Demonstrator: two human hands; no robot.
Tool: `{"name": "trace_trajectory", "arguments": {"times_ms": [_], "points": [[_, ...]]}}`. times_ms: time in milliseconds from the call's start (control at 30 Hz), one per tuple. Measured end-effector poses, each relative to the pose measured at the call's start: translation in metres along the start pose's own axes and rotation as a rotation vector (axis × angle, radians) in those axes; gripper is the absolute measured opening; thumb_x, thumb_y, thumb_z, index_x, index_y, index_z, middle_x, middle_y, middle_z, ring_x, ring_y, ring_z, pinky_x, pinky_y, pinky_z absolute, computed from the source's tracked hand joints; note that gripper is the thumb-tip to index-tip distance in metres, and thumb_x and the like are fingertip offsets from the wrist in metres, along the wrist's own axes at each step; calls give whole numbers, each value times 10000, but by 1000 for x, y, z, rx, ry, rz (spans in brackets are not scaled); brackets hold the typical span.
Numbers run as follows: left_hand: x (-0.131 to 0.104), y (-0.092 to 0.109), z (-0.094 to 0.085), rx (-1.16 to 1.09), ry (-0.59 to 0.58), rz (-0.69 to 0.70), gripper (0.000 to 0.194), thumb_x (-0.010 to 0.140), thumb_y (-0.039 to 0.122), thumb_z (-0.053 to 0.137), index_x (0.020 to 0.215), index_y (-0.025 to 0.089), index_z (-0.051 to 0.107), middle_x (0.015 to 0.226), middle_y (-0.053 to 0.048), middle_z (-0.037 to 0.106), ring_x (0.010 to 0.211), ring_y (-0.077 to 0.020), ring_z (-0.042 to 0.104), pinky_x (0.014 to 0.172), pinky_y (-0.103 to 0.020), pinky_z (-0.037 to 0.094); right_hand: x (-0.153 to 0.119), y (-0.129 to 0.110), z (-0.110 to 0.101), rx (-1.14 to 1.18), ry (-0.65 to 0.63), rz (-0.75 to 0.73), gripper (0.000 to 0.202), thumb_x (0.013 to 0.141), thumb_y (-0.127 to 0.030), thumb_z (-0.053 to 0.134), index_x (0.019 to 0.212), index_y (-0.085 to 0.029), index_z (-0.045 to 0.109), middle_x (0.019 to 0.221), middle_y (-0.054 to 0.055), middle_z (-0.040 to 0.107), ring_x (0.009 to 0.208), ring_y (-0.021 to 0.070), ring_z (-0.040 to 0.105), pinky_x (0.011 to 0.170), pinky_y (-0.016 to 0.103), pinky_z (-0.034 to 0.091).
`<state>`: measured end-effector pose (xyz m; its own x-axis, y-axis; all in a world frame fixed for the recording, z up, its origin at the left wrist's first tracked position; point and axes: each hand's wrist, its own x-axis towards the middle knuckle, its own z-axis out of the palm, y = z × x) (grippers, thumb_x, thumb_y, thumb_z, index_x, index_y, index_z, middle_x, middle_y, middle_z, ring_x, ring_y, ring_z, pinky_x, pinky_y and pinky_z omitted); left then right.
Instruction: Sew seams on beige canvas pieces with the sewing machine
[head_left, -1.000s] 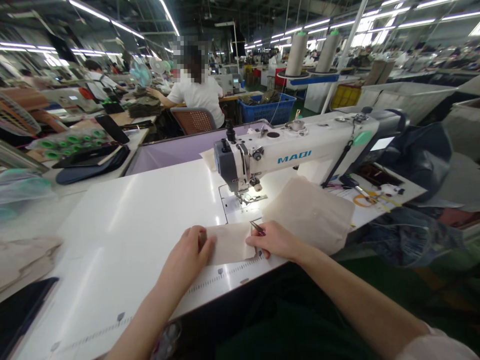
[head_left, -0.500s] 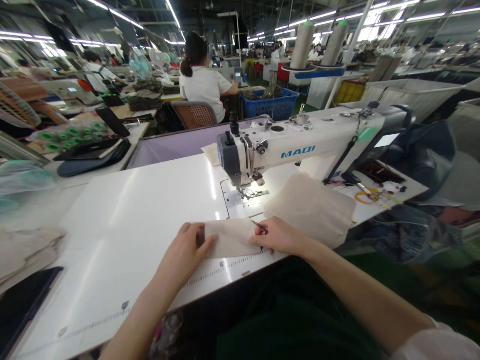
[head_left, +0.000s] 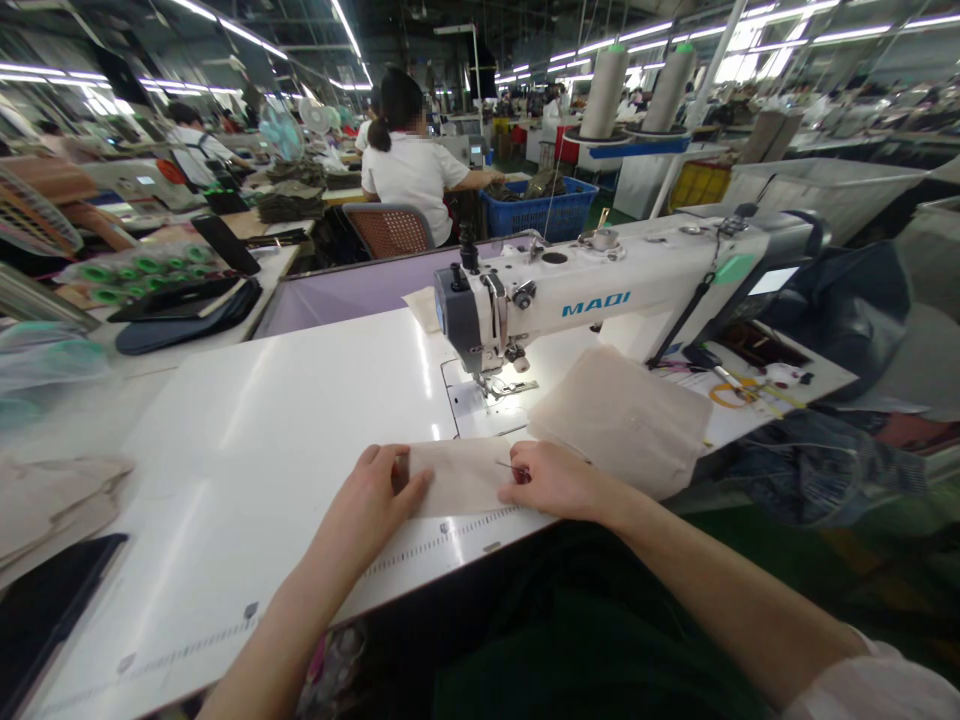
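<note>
The biggest thing here is the white table (head_left: pixel 262 450), which spreads widely to the left and has a printed measuring scale along its front edge. On it stands the sewing machine (head_left: pixel 600 290), its long arm reaching from the right side, with blue letters "MAQI" and a light shining below. Beyond the table, a co-worker (head_left: pixel 412 170) in a white top sits turned away, one arm extended toward a blue basket (head_left: pixel 540 212) with dark cloth in it. The larger beige cloth (head_left: pixel 622 420) lies to the right, partly under the machine arm (its surface is a little wrinkled). The smaller beige cloth (head_left: pixel 461 475) lies flat near the front edge of the table, between the two hands and apart from the needle. The left hand (head_left: pixel 379 490) is at the left end of this cloth, thumb stretched over it and the other fingers bent; whether it pinches the cloth, I cannot tell. The right hand (head_left: pixel 559 480) is at the opposite end, with fingers curled around a small metal tool (head_left: pixel 510 467), whose thin tip points to the left, above the cloth.
</note>
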<state>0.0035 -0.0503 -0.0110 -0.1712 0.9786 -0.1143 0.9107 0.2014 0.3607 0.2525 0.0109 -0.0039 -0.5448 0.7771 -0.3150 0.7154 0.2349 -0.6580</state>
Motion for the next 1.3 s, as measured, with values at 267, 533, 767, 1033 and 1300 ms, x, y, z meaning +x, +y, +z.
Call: {"name": "trace_trajectory", "arguments": {"times_ms": [267,533,767,1033,1300], "points": [[1,0,2,-2,-1,11,481,882,532,475,1132,147,621,1049,-112,593,834,-255,625,788,-413,517,1,0,4,-103,41,-54,140,794,-293,709,752,-171,653,826,49,682,720,167,598,607,242,359],[-1,2,0,-2,-25,-44,609,786,596,607,1201,151,602,1116,-131,607,891,-291,642,773,-417,535,2,-3,8,-183,53,-68,142,804,-291,662,739,-165,647,868,68,689,724,168,602,590,250,346],[1,2,1,4,-32,-42,608,779,588,630,1200,151,602,1127,-135,607,898,-293,646,781,-423,546,-2,-8,8,-225,53,-32,149,849,-312,668,839,-163,672,950,81,669,788,183,626,674,263,396],[-2,10,-3,143,-17,-28,496,843,518,619,1155,133,630,1059,-141,622,875,-300,658,747,-428,555,-13,25,29,-243,324,-293,202,915,-343,668,1039,-191,620,1170,77,605,845,182,626,711,292,469],[1,52,38,264,72,744,412,971,126,462,1358,218,569,1414,-78,602,1284,-256,542,1106,-436,417,-14,39,39,-404,248,-521,239,1049,-252,441,1007,-177,664,1010,65,691,841,185,652,729,280,476]]}}
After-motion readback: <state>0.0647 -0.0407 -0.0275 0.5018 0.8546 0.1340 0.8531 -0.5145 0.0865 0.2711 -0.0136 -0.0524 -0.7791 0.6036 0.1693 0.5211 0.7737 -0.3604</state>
